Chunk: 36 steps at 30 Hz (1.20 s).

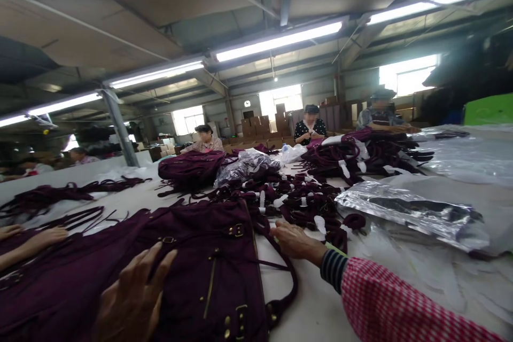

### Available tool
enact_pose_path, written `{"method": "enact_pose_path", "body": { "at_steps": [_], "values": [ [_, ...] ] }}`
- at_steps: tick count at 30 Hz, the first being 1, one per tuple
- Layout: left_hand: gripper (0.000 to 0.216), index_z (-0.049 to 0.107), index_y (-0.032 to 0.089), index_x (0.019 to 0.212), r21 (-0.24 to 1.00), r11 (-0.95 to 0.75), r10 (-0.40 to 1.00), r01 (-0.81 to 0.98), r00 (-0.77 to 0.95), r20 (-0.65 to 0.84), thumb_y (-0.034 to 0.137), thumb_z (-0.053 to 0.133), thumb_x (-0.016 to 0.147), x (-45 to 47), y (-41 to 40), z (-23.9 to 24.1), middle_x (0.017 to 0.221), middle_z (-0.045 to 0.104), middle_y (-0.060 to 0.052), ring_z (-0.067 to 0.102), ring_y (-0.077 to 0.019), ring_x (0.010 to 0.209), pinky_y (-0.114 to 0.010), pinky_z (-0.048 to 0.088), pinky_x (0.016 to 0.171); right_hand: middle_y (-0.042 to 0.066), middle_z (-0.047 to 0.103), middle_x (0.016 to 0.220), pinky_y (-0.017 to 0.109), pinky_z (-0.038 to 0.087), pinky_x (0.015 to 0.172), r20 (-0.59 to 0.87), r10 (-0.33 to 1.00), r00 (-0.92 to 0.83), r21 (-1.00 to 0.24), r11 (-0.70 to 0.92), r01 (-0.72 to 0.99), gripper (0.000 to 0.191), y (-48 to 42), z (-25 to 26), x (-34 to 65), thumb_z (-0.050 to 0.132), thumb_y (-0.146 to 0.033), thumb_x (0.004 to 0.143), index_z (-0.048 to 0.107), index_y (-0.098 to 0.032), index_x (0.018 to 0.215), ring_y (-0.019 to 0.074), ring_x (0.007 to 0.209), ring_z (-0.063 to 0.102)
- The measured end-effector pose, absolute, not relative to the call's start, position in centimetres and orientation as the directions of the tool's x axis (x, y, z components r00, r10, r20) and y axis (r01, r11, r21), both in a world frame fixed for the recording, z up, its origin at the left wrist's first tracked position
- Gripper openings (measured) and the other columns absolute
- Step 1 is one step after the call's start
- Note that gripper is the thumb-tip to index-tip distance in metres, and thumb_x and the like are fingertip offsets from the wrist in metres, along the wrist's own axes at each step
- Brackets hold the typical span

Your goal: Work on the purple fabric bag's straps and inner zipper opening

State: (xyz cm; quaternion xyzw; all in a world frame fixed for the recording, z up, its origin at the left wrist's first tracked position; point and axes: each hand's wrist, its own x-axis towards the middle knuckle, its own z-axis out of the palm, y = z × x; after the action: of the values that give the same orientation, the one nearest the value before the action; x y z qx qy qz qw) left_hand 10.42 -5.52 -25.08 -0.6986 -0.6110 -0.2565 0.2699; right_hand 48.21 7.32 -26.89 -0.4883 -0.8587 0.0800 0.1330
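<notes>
Left hand flat, fingers spread, pressing purple bag; right hand open, gripping nothing, reaching strap pile. Step: likely strap selection; next needs one strap pinched free.

Dark purple bag flat on table

The matt, soft dark-purple cloth bag carries dull brass-coloured metal buckles, beside a glossy, crinkled silver plastic pouch.
</notes>
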Motion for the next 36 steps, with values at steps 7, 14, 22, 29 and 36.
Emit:
{"method": "enact_pose_path", "body": {
  "at_steps": [7,14,22,29,36],
  "values": [
    [0.031,0.064,0.026,0.103,0.022,-0.562,0.82,0.827,0.553,0.146,0.008,0.039,0.095,20.3,-3.3,-21.3,0.113,0.068,-0.002,0.06,-0.0189,0.104,-0.031,0.049,0.088,0.006,0.067,0.093,0.025,0.046,0.065,0.065,0.859,-0.507,-0.449,0.479,0.754,0.019,9.8,-26.9,48.4,0.06,-0.012,0.079,0.068,-0.017,0.095,0.0169,0.077,0.063],
    [0.032,0.057,0.021,0.118,-0.057,-0.324,0.92,0.944,0.329,0.212,0.022,0.059,0.086,24.8,5.6,-21.3,0.134,0.058,-0.012,0.045,-0.0339,0.13,-0.05,0.037,0.101,0.002,0.063,0.066,0.022,0.036,0.052,0.024,0.895,-0.445,-0.527,0.39,0.755,0.01,10.0,-27.4,48.3,0.058,-0.005,0.073,0.062,-0.015,0.073,0.0132,0.056,0.057],
    [0.026,0.051,0.022,0.085,0.239,-0.172,0.978,0.955,0.136,0.16,0.043,0.04,0.097,23.4,9.2,-24.1,0.085,0.066,-0.003,0.065,-0.0228,0.085,-0.031,0.042,0.077,0.009,0.072,0.11,0.028,0.041,0.078,0.166,0.881,-0.442,-0.483,0.464,0.743,0.045,8.8,-28.4,48.3,0.052,-0.005,0.074,0.072,-0.021,0.111,0.0227,0.101,0.063],
    [0.039,0.028,0.022,0.064,0.426,-0.416,0.905,0.803,0.411,0.111,0.045,0.045,0.091,26.3,4.4,-22.9,0.061,0.038,0.005,0.045,-0.0137,0.062,-0.025,0.032,0.059,0.005,0.065,0.064,0.024,0.031,0.052,0.104,0.807,-0.581,-0.41,0.567,0.714,0.021,4.6,-25.8,50.0,0.054,-0.009,0.073,0.074,-0.016,0.074,0.0137,0.057,0.054],
    [0.019,0.06,0.022,0.088,0.215,-0.404,0.905,0.889,0.353,0.238,0.039,0.053,0.09,28.8,6.3,-21.4,0.097,0.066,-0.003,0.059,-0.0227,0.099,-0.031,0.039,0.084,-0.001,0.056,0.054,0.018,0.034,0.042,0.042,0.899,-0.436,-0.725,0.328,0.605,0.017,3.6,-25.6,52.1,0.052,-0.011,0.069,0.068,-0.014,0.067,0.0096,0.042,0.051]
  ]
}}
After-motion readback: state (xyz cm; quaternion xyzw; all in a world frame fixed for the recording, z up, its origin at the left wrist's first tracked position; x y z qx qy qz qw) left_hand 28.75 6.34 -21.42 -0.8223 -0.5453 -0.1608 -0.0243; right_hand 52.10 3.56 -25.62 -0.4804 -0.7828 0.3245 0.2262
